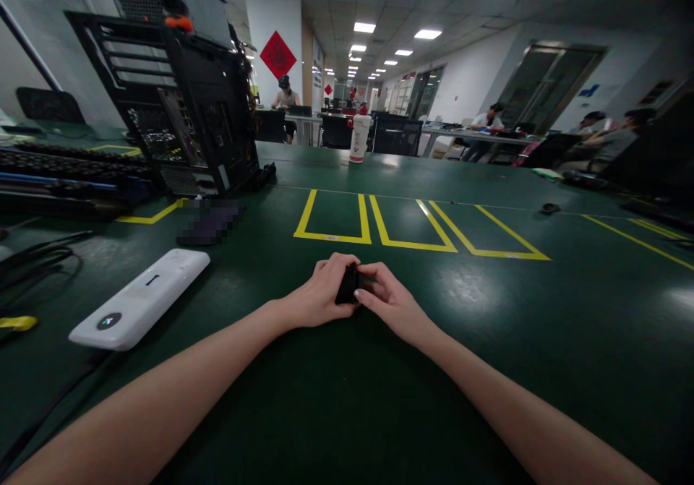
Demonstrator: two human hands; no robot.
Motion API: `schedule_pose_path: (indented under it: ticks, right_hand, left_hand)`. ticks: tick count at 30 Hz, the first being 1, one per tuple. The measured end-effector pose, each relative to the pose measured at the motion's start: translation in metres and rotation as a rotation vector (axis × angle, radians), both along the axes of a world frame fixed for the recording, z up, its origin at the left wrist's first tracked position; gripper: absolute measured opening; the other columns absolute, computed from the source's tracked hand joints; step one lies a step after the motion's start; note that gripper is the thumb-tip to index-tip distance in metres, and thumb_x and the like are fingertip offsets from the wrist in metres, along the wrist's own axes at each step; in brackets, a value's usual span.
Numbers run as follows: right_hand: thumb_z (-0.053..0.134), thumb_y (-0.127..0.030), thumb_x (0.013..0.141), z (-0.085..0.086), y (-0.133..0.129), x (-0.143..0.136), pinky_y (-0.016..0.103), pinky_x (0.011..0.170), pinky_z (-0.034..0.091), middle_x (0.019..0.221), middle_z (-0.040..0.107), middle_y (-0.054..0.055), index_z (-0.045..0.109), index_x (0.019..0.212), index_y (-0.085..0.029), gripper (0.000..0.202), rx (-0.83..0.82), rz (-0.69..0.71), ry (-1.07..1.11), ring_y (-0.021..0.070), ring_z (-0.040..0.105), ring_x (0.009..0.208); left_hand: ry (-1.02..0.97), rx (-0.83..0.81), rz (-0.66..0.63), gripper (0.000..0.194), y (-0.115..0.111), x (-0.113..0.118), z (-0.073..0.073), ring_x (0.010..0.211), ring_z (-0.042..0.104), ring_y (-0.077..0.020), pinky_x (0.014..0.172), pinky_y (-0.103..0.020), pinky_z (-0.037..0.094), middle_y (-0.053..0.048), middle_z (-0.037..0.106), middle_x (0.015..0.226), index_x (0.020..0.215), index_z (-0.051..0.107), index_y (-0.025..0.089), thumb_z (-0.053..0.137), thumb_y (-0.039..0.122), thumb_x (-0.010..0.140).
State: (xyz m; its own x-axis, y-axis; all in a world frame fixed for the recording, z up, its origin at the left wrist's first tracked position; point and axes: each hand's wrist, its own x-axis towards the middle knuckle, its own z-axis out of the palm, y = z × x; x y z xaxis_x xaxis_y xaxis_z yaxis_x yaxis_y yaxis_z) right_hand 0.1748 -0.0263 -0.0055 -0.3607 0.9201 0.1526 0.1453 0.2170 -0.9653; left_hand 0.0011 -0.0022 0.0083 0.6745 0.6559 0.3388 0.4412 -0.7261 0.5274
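Close together at the middle of the green table (pixel 347 398) are both of my hands, with a small black block-shaped object (pixel 345 288) between them. My left hand (pixel 322 293) wraps round its left side, thumb below and fingers over the top. From the right, my right hand (pixel 391 298) grips the edge of the object with bent fingers and thumb. What exactly the object is cannot be made out, since the fingers cover much of it.
Yellow tape outlines (pixel 333 238) lie beyond my hands. To the left are a white oblong device (pixel 144 297) with a black cable, a dark flat item (pixel 209 223) and an open black computer case (pixel 189 102). A white bottle (pixel 358 138) stands at the far edge. People sit further back.
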Motion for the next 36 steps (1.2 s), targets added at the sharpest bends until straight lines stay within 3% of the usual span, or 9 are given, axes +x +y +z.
schedule_pose_path:
  ticks: [6,18,29,36]
  right_hand:
    - [0.052,-0.026,0.077,-0.0015,0.0016,-0.0016,0.031,0.078,0.048,0.098,0.053,0.000,0.049,0.094,-0.024,0.017,-0.008,-0.035,0.051,0.0154,0.056,0.092]
    - [0.050,-0.021,0.079,0.0004,-0.0017,-0.0021,0.034,0.087,0.046,0.110,0.050,0.002,0.045,0.104,-0.026,0.027,0.014,-0.046,0.004,0.0161,0.053,0.101]
    - [0.052,-0.026,0.078,-0.0007,0.0021,-0.0042,0.032,0.080,0.047,0.093,0.053,0.000,0.050,0.091,-0.023,0.014,0.060,-0.071,0.028,0.0166,0.056,0.094]
    - [0.056,-0.024,0.075,0.0011,0.0028,-0.0029,0.037,0.091,0.043,0.105,0.052,0.003,0.045,0.099,-0.023,0.027,-0.038,-0.098,0.024,0.0178,0.052,0.103]
  left_hand:
    - [-0.008,0.009,-0.002,0.053,0.0006,-0.0008,-0.0011,0.101,0.044,-0.0222,0.091,-0.041,0.035,-0.007,0.042,0.110,0.114,0.030,0.022,0.059,0.023,0.070]
    - [-0.016,0.006,-0.005,0.052,-0.0004,0.0002,0.0004,0.099,0.044,-0.0221,0.090,-0.041,0.035,-0.007,0.043,0.108,0.114,0.031,0.021,0.058,0.021,0.070]
    - [-0.011,0.032,-0.007,0.053,0.0005,-0.0010,-0.0011,0.101,0.043,-0.0221,0.091,-0.041,0.035,-0.007,0.042,0.109,0.114,0.030,0.021,0.059,0.023,0.070]
    - [-0.017,0.007,-0.001,0.053,0.0007,-0.0007,-0.0005,0.099,0.044,-0.0213,0.090,-0.040,0.035,-0.007,0.042,0.109,0.114,0.031,0.021,0.060,0.022,0.069]
